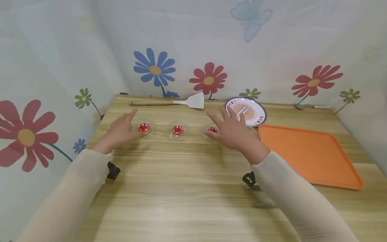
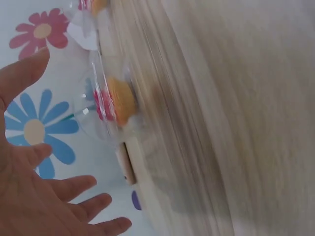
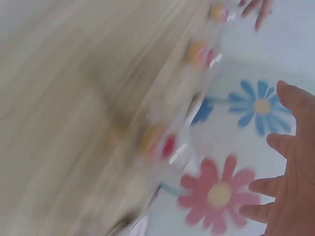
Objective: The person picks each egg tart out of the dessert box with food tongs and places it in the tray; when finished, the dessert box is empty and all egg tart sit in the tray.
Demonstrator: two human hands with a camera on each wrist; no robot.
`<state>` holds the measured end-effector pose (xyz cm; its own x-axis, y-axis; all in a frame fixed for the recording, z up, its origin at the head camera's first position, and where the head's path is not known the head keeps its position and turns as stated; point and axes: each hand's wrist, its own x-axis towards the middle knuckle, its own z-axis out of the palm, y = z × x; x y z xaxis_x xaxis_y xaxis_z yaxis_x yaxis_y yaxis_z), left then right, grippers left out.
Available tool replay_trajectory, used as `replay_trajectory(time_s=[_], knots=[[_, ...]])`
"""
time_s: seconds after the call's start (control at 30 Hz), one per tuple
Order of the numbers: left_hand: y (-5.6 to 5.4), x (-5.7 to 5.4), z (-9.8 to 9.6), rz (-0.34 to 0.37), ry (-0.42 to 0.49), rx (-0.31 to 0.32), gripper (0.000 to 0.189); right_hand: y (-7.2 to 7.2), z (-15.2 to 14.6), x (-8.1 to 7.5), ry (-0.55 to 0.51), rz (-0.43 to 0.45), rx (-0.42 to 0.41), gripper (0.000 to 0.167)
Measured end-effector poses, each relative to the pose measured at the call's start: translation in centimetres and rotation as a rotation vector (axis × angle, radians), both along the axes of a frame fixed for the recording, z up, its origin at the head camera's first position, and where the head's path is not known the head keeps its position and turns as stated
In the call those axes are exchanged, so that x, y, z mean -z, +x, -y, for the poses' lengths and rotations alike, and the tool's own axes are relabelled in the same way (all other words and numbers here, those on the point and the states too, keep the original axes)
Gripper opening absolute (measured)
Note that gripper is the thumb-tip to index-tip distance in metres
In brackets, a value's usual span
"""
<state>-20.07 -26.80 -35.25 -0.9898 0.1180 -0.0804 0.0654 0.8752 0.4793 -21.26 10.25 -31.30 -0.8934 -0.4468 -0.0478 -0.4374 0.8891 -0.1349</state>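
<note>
Three small tarts with red tops and yellow bases stand in a row, each in a clear plastic case: a left tart (image 1: 144,127), a middle tart (image 1: 177,130) and a right tart (image 1: 213,129). My left hand (image 1: 121,131) hovers beside the left one, its fingers spread and its palm empty. In the left wrist view that tart (image 2: 118,101) shows a clear domed lid, apart from the fingers. My right hand (image 1: 232,132) is spread above the table and partly covers the right tart. The right wrist view shows this hand (image 3: 295,182) holding nothing; the tarts are blurred there.
A turner (image 1: 195,101) with a wooden handle lies along the back edge. Behind the right hand is a round printed plate (image 1: 260,117). An orange tray (image 1: 305,154) lies at the right, and a small metal-ended utensil (image 1: 312,106) at the far right corner. Floral cloth hangs behind.
</note>
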Motion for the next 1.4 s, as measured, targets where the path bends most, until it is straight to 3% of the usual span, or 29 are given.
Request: replay_trajectory(time_s=[0.13,0.27,0.5,0.77,0.97,1.23,1.4], knots=[[-0.9,-0.2,1.1,0.053,0.073,0.022,0.109,-0.7,3.7,-1.1,-0.019,0.005,-0.097,0.074],[-1.8,0.1,1.9,0.093,0.121,0.046,0.112,-1.7,7.0,-1.0,-0.021,0.047,-0.175,0.074],[-2.7,0.1,2.0,0.126,0.096,0.092,0.113,-3.3,12.8,0.6,0.006,0.039,-0.268,0.079],[-3.2,1.0,1.9,0.169,0.058,0.125,0.114,-3.7,18.2,2.7,0.039,0.028,-0.314,0.078],[-3.2,1.7,2.0,0.131,-0.031,0.139,0.113,-3.8,20.6,3.7,0.073,-0.008,-0.34,0.076],[-3.0,1.8,2.1,0.103,-0.043,0.126,0.104,-3.8,22.0,4.5,0.113,-0.032,-0.292,0.081],[-2.9,1.9,2.4,0.07,-0.041,0.12,0.094,-3.7,22.5,4.6,0.106,-0.053,-0.3,0.075]])
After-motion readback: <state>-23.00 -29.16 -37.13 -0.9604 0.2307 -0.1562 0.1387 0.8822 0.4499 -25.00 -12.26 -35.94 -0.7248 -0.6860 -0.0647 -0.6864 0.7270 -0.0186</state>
